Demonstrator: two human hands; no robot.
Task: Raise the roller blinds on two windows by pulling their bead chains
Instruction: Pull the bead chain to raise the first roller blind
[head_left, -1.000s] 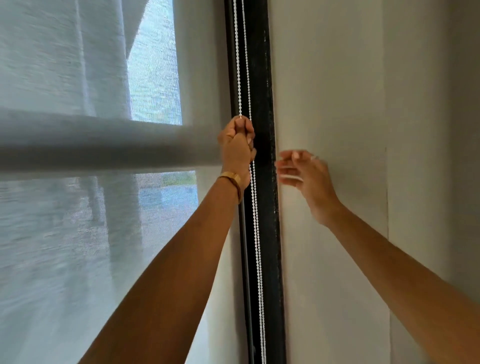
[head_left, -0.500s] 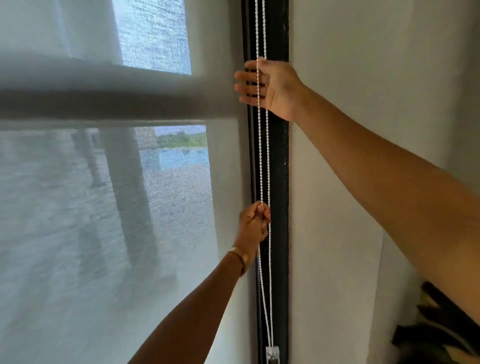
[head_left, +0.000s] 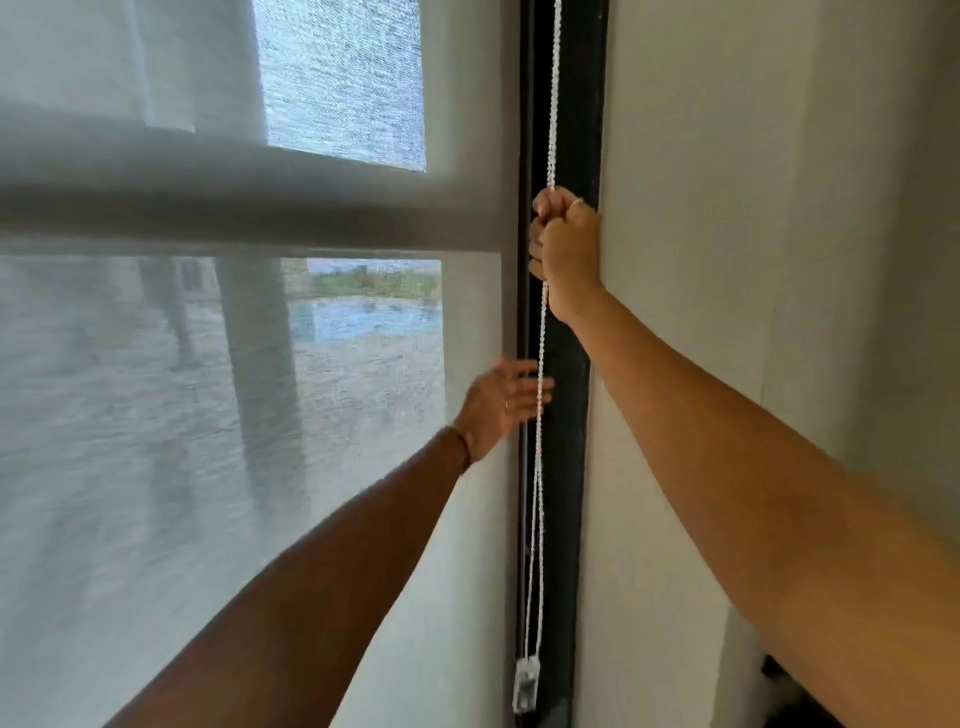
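A white bead chain (head_left: 540, 499) hangs as a loop down the black window frame (head_left: 571, 415), ending in a small clear holder (head_left: 525, 683) near the bottom. My right hand (head_left: 566, 249) is fisted around the chain high on the frame. My left hand (head_left: 501, 402) sits lower, fingers spread, just left of the chain and touching it at most with the fingertips. The translucent grey roller blind (head_left: 208, 415) covers the window on the left, with a horizontal window bar showing through it.
A plain pale wall (head_left: 727, 208) fills the right side beyond the frame. Something dark (head_left: 779, 680) lies low at the right, partly hidden by my right forearm. Water and trees show faintly through the blind.
My left hand has let go of the chain and opened. My right hand has closed on the chain and come down from its higher reach.
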